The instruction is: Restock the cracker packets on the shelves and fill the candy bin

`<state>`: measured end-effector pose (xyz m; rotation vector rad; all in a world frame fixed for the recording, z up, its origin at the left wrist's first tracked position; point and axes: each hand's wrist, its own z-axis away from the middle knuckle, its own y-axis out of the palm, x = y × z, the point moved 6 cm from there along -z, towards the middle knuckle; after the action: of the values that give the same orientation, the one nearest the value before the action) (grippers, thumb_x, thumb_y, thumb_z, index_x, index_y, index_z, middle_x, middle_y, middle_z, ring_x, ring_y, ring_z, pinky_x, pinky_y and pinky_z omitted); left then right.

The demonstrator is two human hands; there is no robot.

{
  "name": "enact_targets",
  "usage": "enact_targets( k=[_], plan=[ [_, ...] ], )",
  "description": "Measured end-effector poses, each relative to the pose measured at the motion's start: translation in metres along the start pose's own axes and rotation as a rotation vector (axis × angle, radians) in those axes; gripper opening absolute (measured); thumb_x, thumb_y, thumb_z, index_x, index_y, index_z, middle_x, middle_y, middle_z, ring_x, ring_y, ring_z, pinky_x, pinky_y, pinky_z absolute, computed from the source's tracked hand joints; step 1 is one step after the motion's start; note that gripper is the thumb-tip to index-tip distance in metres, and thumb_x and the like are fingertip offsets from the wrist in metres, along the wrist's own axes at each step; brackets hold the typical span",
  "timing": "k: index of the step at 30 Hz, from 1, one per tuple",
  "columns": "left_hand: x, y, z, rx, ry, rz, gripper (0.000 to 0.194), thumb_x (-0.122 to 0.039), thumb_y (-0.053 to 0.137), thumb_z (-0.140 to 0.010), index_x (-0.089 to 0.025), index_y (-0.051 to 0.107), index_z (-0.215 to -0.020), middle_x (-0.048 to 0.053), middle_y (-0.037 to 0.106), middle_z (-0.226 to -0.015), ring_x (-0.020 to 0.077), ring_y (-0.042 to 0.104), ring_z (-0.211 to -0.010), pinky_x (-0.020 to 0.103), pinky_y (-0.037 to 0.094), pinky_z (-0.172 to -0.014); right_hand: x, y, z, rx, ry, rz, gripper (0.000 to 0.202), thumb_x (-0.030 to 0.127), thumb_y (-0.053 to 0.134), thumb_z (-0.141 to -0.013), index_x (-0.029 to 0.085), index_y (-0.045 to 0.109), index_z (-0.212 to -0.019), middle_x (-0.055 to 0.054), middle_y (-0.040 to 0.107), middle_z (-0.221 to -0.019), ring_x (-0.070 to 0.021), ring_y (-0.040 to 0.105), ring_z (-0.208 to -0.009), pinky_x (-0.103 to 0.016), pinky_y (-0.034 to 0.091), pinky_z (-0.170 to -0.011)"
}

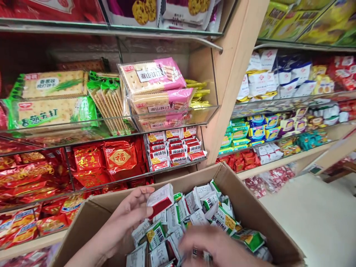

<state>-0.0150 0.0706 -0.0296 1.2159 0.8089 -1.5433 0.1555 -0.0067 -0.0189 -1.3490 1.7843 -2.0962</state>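
Note:
A small white-and-red snack packet (160,199) is pinched in my left hand (133,207), between the thumb and fingers, above an open cardboard box (251,200). Inside that box lie many small wrapped biscuit packets, mostly white and green (157,234), jumbled together. Low over the heap is my right hand (207,243), smeared by motion. Its fingers reach among the packets, and I cannot tell whether they grip one. Just beyond the box, white-and-red biscuit packets (176,150) stand in stacked rows on a lower shelf.
Shelves with clear front lips rise behind the box. They hold green cracker packs (52,107), pink-ended cracker packs (155,76) and red packets (119,155). A wooden upright (232,74) divides them from the right-hand shelves. Pale floor (308,218) shows at the right.

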Motion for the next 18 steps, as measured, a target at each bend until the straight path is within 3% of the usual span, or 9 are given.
enact_targets(
  k=[3,5,8,10,14,16,18],
  plan=[
    [-0.004,0.012,0.002,0.090,-0.087,0.279,0.028,-0.032,0.069,-0.064,-0.022,0.063,-0.089,0.000,0.060,-0.084,0.0108,0.054,-0.068,0.025,0.045,-0.066,-0.008,-0.049,-0.026,-0.332,-0.019,-0.074,0.046,0.032,0.044,-0.089,0.019,0.033,-0.132,-0.011,0.041,-0.132,-0.0194,0.035,-0.123,-0.036,0.032,-0.101],
    [0.000,0.019,0.001,0.168,-0.148,0.358,0.024,-0.035,0.066,-0.067,-0.020,0.065,-0.086,0.000,0.061,-0.076,0.0098,0.054,-0.062,0.023,0.044,-0.063,-0.006,-0.063,-0.042,-0.371,-0.117,-0.144,0.053,0.034,0.054,-0.083,0.020,0.036,-0.131,-0.009,0.043,-0.131,-0.0196,0.037,-0.121,-0.035,0.033,-0.100],
    [0.008,0.025,0.001,0.267,-0.210,0.360,0.042,-0.056,0.049,-0.077,-0.020,0.065,-0.092,0.004,0.063,-0.076,0.0153,0.058,-0.067,0.026,0.043,-0.064,-0.012,-0.055,-0.064,-0.235,-0.092,-0.324,0.032,0.034,0.055,-0.082,0.018,0.055,-0.111,-0.003,0.062,-0.098,-0.0148,0.055,-0.089,-0.028,0.044,-0.079],
    [0.010,0.024,0.001,0.254,-0.175,0.289,0.055,-0.066,0.038,-0.077,-0.021,0.063,-0.098,0.005,0.065,-0.082,0.0183,0.059,-0.074,0.028,0.044,-0.066,-0.023,-0.042,-0.072,-0.217,0.002,-0.545,0.025,0.034,0.055,-0.082,0.016,0.058,-0.100,-0.001,0.063,-0.085,-0.0130,0.056,-0.077,-0.025,0.045,-0.070],
    [0.006,0.018,-0.003,0.111,0.010,-0.086,0.038,-0.054,0.055,-0.076,-0.021,0.065,-0.091,0.001,0.064,-0.072,0.0119,0.055,-0.064,0.021,0.037,-0.056,-0.037,-0.016,-0.075,-0.168,0.063,-0.965,0.030,0.035,0.060,-0.078,0.014,0.057,-0.100,-0.003,0.064,-0.088,-0.0149,0.060,-0.083,-0.027,0.047,-0.073],
    [0.001,0.018,-0.004,0.077,0.105,-0.219,0.034,-0.050,0.057,-0.076,-0.020,0.065,-0.089,-0.002,0.062,-0.065,0.0103,0.052,-0.060,0.020,0.036,-0.054,-0.043,-0.016,-0.073,-0.176,0.104,-0.927,0.030,0.033,0.064,-0.074,0.016,0.058,-0.098,-0.002,0.065,-0.087,-0.0148,0.060,-0.080,-0.027,0.048,-0.071],
    [-0.004,0.014,-0.006,0.000,0.187,-0.246,0.036,-0.051,0.057,-0.076,-0.021,0.063,-0.096,-0.001,0.064,-0.074,0.0114,0.054,-0.067,0.021,0.040,-0.060,-0.048,-0.032,-0.073,-0.264,0.118,-0.804,0.029,0.031,0.066,-0.072,0.017,0.060,-0.096,-0.002,0.065,-0.087,-0.0148,0.060,-0.079,-0.028,0.048,-0.070]
  ],
)
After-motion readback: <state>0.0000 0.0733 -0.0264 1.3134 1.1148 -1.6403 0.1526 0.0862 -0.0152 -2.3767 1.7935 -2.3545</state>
